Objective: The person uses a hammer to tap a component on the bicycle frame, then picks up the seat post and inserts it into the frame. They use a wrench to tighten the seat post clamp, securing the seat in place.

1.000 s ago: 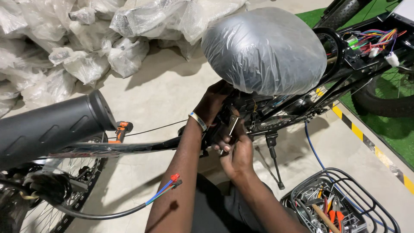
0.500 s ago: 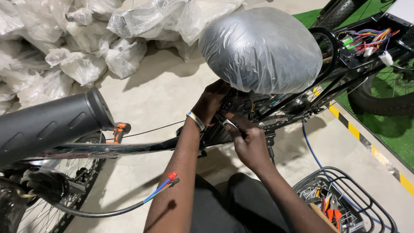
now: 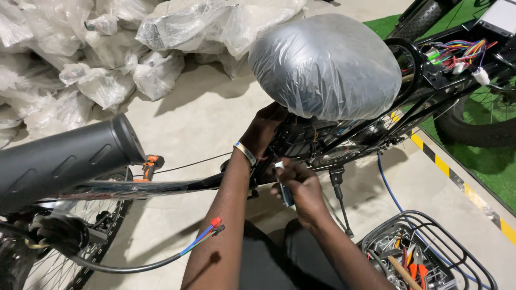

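Saddle [image 3: 328,64] wrapped in silver-grey plastic; frame [image 3: 161,187] black; floor stripe [image 3: 462,188] yellow-black; wire tips [image 3: 216,223] red and blue; turf [image 3: 484,161] green.

Saddle [image 3: 327,64] above both hands [image 3: 279,156]; wire basket [image 3: 430,252] right; bags [image 3: 107,48] behind.

A: How many views are there, and from where does each look?

B: Only 1, head-worn, looking steeply down and forward over the person's own forearms.

A: How near is it?

B: Close: the left hand [image 3: 263,129] and right hand [image 3: 301,185] sit mid-frame beneath the plastic-wrapped saddle [image 3: 325,67]; the wire basket [image 3: 467,244] is cut off at the lower right corner.
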